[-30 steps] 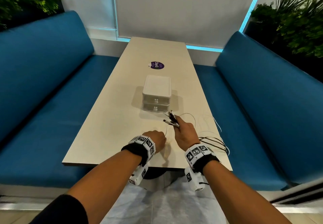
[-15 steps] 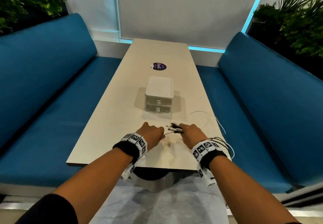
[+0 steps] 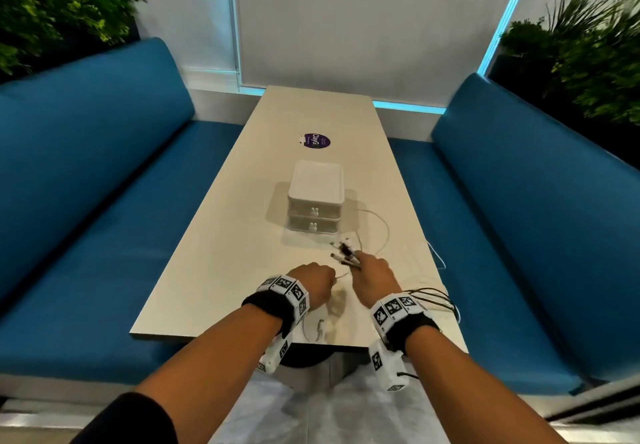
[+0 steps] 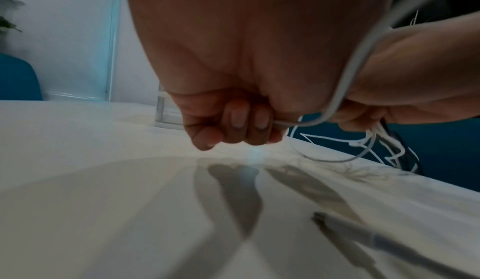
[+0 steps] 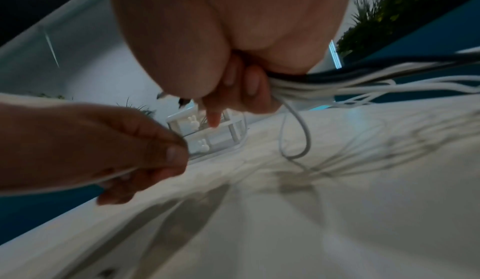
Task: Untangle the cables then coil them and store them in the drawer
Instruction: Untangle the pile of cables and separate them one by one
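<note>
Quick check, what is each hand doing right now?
Left hand: fingers curled, pinching a single white cable.
Right hand: gripping a bundle of black and white cables, plug ends sticking out ahead.

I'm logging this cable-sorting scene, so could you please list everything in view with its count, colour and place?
Table: one, pale beige, between the benches.
Drawer unit: one, white, two closed drawers, mid-table.
Cables: several, white and black, bundled in the right hand, trailing off the table's right edge.
White cable: one, pinched by the left hand.
Sticker: one, purple, beyond the drawer unit.
Benches: two, blue, either side.
Plants: green, both far corners.
Left hand: pinches the white cable.
Right hand: grips the cables.
</note>
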